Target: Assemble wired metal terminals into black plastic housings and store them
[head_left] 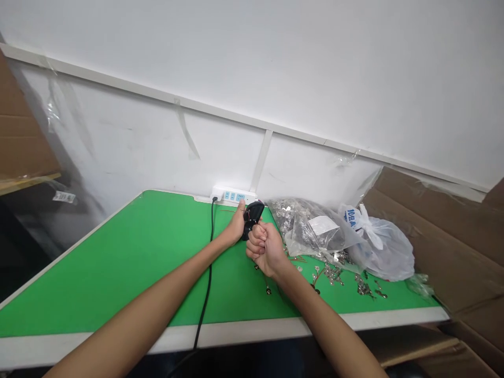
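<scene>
Grips a black object (254,211) in the left hand (237,224) above the green desk (137,252); curls the right hand (266,247) into a fist close beside, cannot tell around what.

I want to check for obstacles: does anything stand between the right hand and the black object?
Nothing visible does. The left hand holds the black object at its side; the right hand overlaps its lower part in view, contact unclear.

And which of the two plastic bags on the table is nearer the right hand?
The clear bag lies nearer the right hand: it holds silvery parts and shows a white paper; the knotted, blue-printed white bag sits farther right.
</scene>
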{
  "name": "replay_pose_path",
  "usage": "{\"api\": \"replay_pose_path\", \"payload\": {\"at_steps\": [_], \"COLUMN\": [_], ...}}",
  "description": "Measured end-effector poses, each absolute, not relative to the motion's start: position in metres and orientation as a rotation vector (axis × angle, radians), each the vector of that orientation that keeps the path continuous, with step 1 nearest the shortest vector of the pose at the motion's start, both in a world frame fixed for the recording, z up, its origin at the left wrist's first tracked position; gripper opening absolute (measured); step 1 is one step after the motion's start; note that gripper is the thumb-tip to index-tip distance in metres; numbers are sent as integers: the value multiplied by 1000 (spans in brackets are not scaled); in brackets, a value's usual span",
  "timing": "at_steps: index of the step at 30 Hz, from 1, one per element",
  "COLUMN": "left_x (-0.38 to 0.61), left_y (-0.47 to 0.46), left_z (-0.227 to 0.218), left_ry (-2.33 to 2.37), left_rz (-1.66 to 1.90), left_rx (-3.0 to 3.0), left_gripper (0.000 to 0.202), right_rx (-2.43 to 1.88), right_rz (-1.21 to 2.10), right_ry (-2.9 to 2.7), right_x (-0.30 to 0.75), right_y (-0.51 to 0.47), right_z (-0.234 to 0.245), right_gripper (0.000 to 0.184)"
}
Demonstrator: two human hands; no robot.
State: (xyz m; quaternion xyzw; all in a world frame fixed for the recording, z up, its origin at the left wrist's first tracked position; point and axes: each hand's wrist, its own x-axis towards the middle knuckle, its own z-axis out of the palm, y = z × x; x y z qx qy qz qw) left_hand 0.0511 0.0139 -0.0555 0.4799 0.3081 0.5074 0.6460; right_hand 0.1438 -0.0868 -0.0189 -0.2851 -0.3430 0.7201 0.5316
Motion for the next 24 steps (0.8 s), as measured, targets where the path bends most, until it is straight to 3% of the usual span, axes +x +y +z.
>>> {"api": "replay_pose_path", "payload": {"at_steps": [13, 15, 17, 20, 24], "left_x": [51, 51, 50, 50, 50], "left_y": [12, 12, 11, 4, -12], "left_z": [-49, -49, -48, -45, -39], "left_ry": [689, 705, 722, 711, 682], "left_rz": [1174, 1203, 1294, 1491, 1624], "left_rx": [1112, 1085, 1071, 1193, 1385], "left_gripper": [79, 82, 84, 79, 75], "right_rx": [-647, -770, -961, -1128, -1109], "right_rz": [1736, 1550, 1088, 376, 330], "right_ry": [-1021, -1188, -1355, -1494, -1667], "right_x": [157, 164, 172, 180, 176], "right_y": [-79, -74, -69, -64, -63], "right_z": [-21, -21, -22, -23, -27], "right_gripper": [45, 51, 52, 39, 34]}}
